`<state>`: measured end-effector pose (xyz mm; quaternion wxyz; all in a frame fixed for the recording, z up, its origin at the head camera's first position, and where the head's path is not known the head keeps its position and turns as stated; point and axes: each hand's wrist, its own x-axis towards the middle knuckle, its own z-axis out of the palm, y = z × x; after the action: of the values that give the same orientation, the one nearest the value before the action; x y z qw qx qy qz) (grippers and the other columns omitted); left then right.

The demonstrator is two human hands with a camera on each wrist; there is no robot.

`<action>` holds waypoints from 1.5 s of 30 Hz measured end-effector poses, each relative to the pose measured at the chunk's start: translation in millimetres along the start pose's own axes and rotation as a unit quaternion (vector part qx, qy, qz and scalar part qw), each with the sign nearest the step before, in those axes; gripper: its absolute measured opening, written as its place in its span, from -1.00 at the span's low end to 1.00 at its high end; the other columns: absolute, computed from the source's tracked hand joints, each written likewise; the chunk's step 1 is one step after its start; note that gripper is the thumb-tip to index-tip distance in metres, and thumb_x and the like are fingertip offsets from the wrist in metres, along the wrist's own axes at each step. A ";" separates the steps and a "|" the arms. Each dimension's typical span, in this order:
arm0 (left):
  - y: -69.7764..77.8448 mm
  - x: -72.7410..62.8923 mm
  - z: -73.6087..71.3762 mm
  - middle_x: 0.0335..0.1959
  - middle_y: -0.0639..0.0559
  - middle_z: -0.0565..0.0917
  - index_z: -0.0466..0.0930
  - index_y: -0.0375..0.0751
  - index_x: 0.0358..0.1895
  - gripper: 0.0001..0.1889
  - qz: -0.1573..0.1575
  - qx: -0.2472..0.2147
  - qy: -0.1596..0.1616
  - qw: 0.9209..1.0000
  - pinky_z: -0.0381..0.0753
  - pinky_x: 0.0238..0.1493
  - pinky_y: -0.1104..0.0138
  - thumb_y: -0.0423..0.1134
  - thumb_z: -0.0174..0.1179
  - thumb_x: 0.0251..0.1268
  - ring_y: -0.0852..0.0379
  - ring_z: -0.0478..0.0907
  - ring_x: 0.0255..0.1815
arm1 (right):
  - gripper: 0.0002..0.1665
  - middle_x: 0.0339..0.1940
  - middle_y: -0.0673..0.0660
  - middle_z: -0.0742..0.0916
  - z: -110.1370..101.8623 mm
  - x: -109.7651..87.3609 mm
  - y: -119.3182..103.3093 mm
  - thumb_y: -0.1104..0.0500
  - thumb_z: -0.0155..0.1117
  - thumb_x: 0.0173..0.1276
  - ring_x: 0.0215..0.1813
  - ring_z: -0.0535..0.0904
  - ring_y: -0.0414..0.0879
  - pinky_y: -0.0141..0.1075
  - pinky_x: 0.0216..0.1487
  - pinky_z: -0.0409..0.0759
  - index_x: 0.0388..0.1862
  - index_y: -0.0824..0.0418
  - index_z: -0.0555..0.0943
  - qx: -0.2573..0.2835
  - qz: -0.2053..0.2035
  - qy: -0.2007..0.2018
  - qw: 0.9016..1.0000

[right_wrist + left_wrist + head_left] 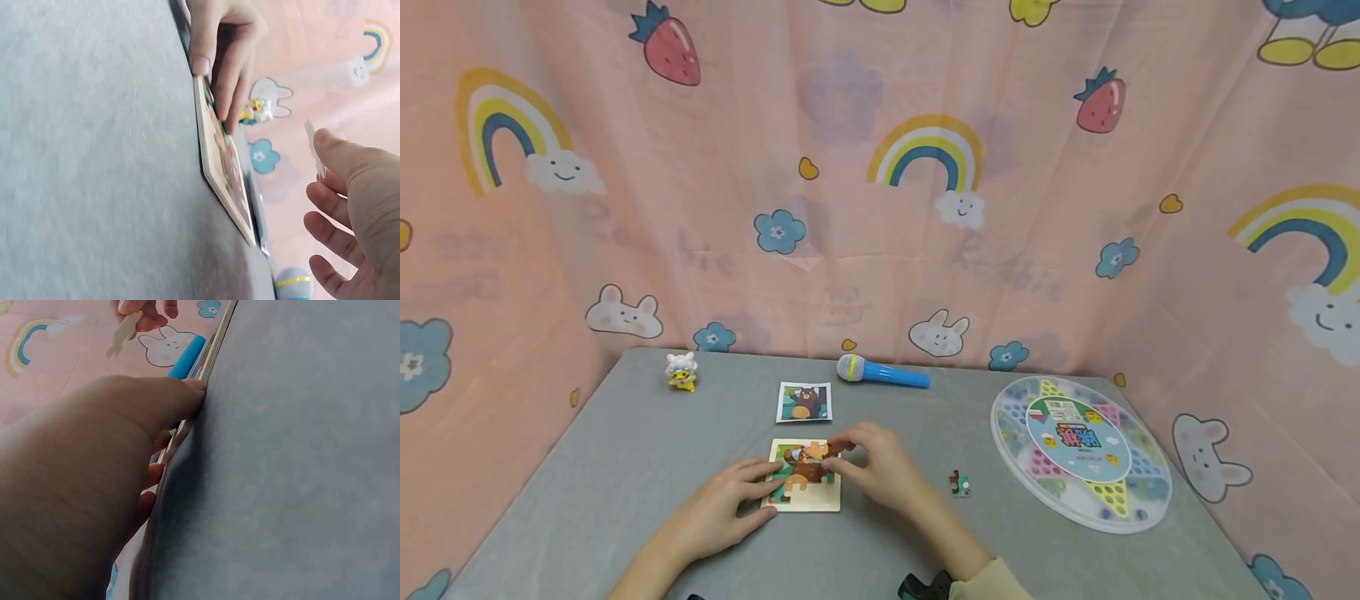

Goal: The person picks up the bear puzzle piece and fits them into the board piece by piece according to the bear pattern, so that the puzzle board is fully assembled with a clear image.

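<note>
A wooden jigsaw puzzle board with a partly filled bear picture lies on the grey table. My left hand holds the board at its left side, thumb at the near edge and fingers over the left edge. Between thumb and index finger my right hand pinches a puzzle piece, held above the board's right side. In the right wrist view the piece shows edge-on, apart from the board. Another loose puzzle piece lies to the right of the right hand.
Behind the board lies a bear picture card. A blue toy microphone lies at the back edge, with a small figurine at back left. On the right is a round Chinese checkers board. A printed pink curtain hangs behind.
</note>
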<state>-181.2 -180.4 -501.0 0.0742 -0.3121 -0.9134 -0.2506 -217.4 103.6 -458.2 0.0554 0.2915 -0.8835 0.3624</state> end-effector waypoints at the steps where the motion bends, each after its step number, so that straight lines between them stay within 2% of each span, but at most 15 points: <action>1: 0.2 0.4 -0.2 0.38 0.02 0.66 0.77 -0.10 0.26 -0.58 -0.001 -0.001 -0.001 1.000 0.62 0.29 -0.14 -0.07 0.44 0.41 -0.14 0.57 0.39 | -0.75 -0.12 -0.01 0.80 1.1 0.8 -0.8 0.03 0.49 0.46 -0.03 0.70 0.01 -0.08 0.00 0.74 0.00 0.13 0.81 0.004 -0.002 -0.001 1.000; 9: -0.9 2.3 2.0 0.37 0.01 0.66 0.77 -0.09 0.27 -0.58 0.011 0.005 0.007 1.000 0.65 0.27 -0.12 -0.09 0.44 0.40 -0.12 0.58 0.38 | -0.76 -0.24 -0.06 0.75 7.3 3.5 -7.3 0.02 0.49 0.46 -0.11 0.69 0.04 -0.12 -0.06 0.73 -0.04 0.13 0.81 0.012 -0.018 -0.004 1.000; 15: -1.6 2.6 3.0 0.35 -0.02 0.68 0.77 -0.10 0.26 -0.59 0.033 0.015 0.022 0.999 0.66 0.23 -0.13 -0.07 0.41 0.44 -0.14 0.60 0.35 | -0.71 -0.30 -0.10 0.72 13.1 1.3 -6.0 -0.01 0.51 0.44 -0.19 0.67 -0.04 -0.27 -0.12 0.69 -0.05 0.15 0.82 0.010 -0.018 -0.017 1.000; 21: -1.1 2.9 3.1 0.41 -0.02 0.64 0.74 -0.09 0.31 -0.57 0.013 0.002 -0.002 1.000 0.62 0.30 -0.13 -0.05 0.37 0.48 -0.14 0.56 0.41 | -0.72 -0.29 -0.06 0.73 21.9 -3.9 -0.1 0.00 0.51 0.44 -0.30 0.58 -0.16 -0.49 -0.29 0.50 -0.02 0.15 0.82 0.015 -0.002 -0.040 0.999; 26: -1.4 2.7 3.8 0.42 -0.03 0.63 0.73 -0.10 0.32 -0.57 0.007 0.000 -0.007 1.000 0.61 0.31 -0.15 -0.02 0.35 0.50 -0.16 0.54 0.43 | -0.71 -0.28 -0.03 0.73 28.5 -8.5 5.7 -0.02 0.52 0.43 -0.27 0.54 -0.20 -0.46 -0.23 0.48 -0.05 0.15 0.82 0.013 -0.004 -0.051 0.999; 34: 0.6 1.1 3.9 0.42 -0.03 0.62 0.73 -0.12 0.31 -0.57 0.002 0.004 -0.011 1.000 0.61 0.32 -0.14 -0.06 0.38 0.47 -0.15 0.54 0.43 | -0.68 -0.09 -0.12 0.76 38.3 -13.2 9.3 -0.11 0.52 0.41 -0.04 0.55 -0.33 -0.38 0.03 0.59 -0.02 0.05 0.82 -0.026 -0.007 -0.066 0.997; 37: 1.7 0.8 3.1 0.42 0.01 0.62 0.73 -0.08 0.32 -0.58 0.005 0.001 -0.013 1.000 0.61 0.31 -0.14 -0.09 0.37 0.48 -0.15 0.53 0.44 | -0.69 -0.08 -0.11 0.75 40.4 -14.8 9.2 -0.09 0.53 0.40 -0.04 0.54 -0.33 -0.39 0.02 0.59 -0.02 0.05 0.82 -0.033 -0.014 -0.059 0.998; 39: 2.6 0.9 2.8 0.42 0.03 0.63 0.73 -0.05 0.32 -0.59 0.019 -0.004 -0.014 1.000 0.61 0.30 -0.16 -0.15 0.39 0.46 -0.16 0.52 0.45 | -0.69 -0.08 -0.10 0.75 41.3 -15.7 9.2 -0.08 0.54 0.40 -0.06 0.53 -0.33 -0.42 -0.01 0.58 -0.02 0.06 0.82 -0.033 -0.017 -0.054 0.998; 43: 4.8 1.3 1.8 0.42 0.10 0.63 0.75 0.02 0.30 -0.60 0.044 -0.026 -0.029 0.998 0.61 0.30 -0.18 -0.28 0.37 0.44 -0.20 0.50 0.47 | -0.69 -0.09 -0.10 0.74 42.5 -16.8 9.0 -0.06 0.54 0.40 -0.08 0.50 -0.32 -0.45 -0.05 0.55 -0.01 0.08 0.81 -0.033 -0.017 -0.048 0.998; 45: 5.8 1.2 1.6 0.42 0.14 0.63 0.76 0.04 0.28 -0.60 0.045 -0.037 -0.039 0.998 0.61 0.30 -0.18 -0.31 0.35 0.44 -0.20 0.49 0.49 | -0.68 -0.09 -0.10 0.73 43.1 -17.0 9.2 -0.06 0.54 0.40 -0.09 0.50 -0.32 -0.45 -0.06 0.55 -0.01 0.08 0.80 -0.035 -0.017 -0.046 0.998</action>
<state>-178.6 -175.0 -499.7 0.0384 -0.3647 -0.8907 -0.2686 -203.6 87.9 -500.5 0.0310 0.3204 -0.8923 0.3166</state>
